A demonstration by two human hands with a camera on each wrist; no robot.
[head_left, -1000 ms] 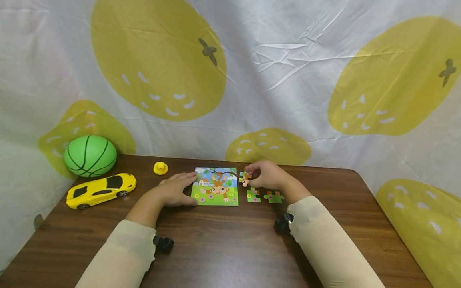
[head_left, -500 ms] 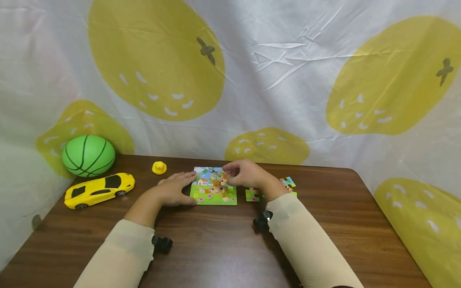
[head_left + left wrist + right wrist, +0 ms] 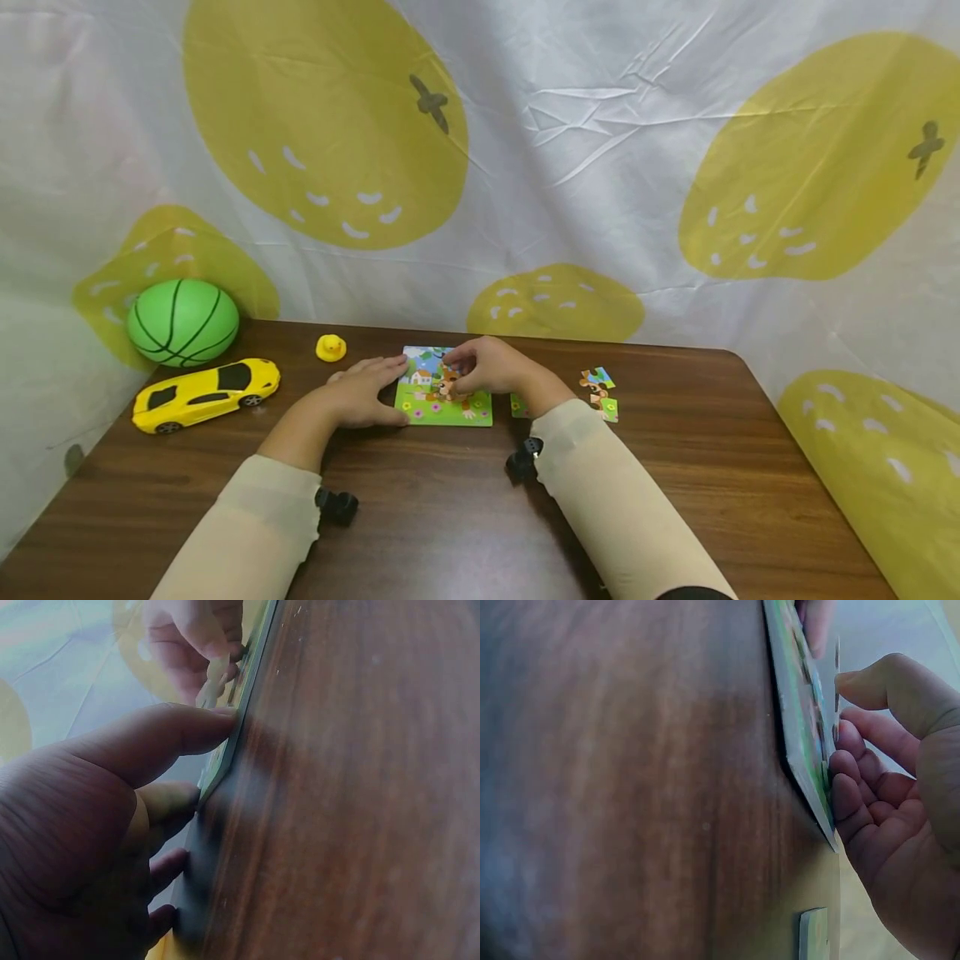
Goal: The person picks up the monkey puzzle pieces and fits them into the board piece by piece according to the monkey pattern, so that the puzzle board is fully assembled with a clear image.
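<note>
A square monkey picture puzzle [image 3: 423, 410] lies flat on the brown table. My left hand [image 3: 363, 395] rests along its left side, fingers extended and spread from the thumb; in the left wrist view the thumb [image 3: 180, 735] touches the board's edge. Above the picture, my right hand [image 3: 491, 367] pinches a jigsaw piece [image 3: 837, 656] between thumb and fingers. In the right wrist view that thin piece is edge-on, just off the board [image 3: 799, 742]. From the head, the right hand covers the puzzle's upper right.
To the right lie loose puzzle pieces [image 3: 597, 383], and another piece [image 3: 519, 406] is partly behind the right wrist. At the left stand a yellow toy car [image 3: 206, 396], a green ball [image 3: 183, 323] and a rubber duck [image 3: 331, 347]. A printed cloth [image 3: 525, 192] hangs behind the table [image 3: 420, 517].
My right hand has carried the jigsaw piece leftward from beside the puzzle to over its middle. The loose pieces at the right have come into sight. My left hand has stayed in place.
</note>
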